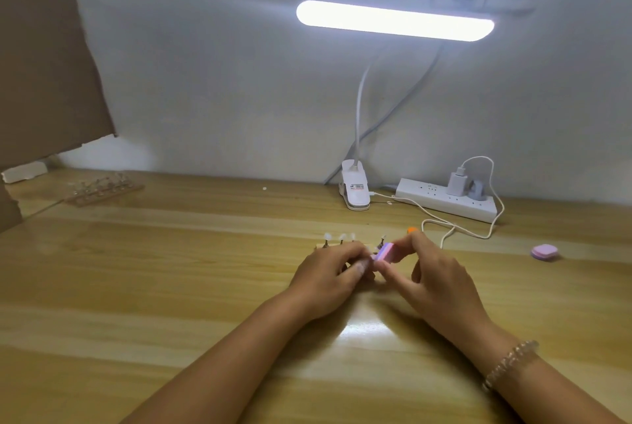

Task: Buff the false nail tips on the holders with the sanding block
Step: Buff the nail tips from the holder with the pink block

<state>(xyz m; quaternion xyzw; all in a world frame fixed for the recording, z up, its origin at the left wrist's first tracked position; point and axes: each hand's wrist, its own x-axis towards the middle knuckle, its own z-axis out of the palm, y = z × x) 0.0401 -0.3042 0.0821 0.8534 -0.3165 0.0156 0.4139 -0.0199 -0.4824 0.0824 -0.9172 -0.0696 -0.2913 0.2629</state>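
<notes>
A small rack of holders (pixel 342 243) with pale false nail tips stands at the middle of the wooden desk. My left hand (pixel 328 278) pinches one holder in front of the rack; the tip on it is blurred. My right hand (pixel 434 276) grips a pink and purple sanding block (pixel 384 251) between thumb and fingers, its end against that tip. Another holder with a tip (pixel 382 241) shows just behind the block.
A second clear rack of holders (pixel 102 188) sits far left near a cardboard sheet (pixel 44 74). A clip lamp (pixel 355 189), a white power strip (pixel 448 201) with charger and cable lie behind. A small purple case (pixel 544 252) lies at right, an orange item (pixel 412 229) behind my fingers.
</notes>
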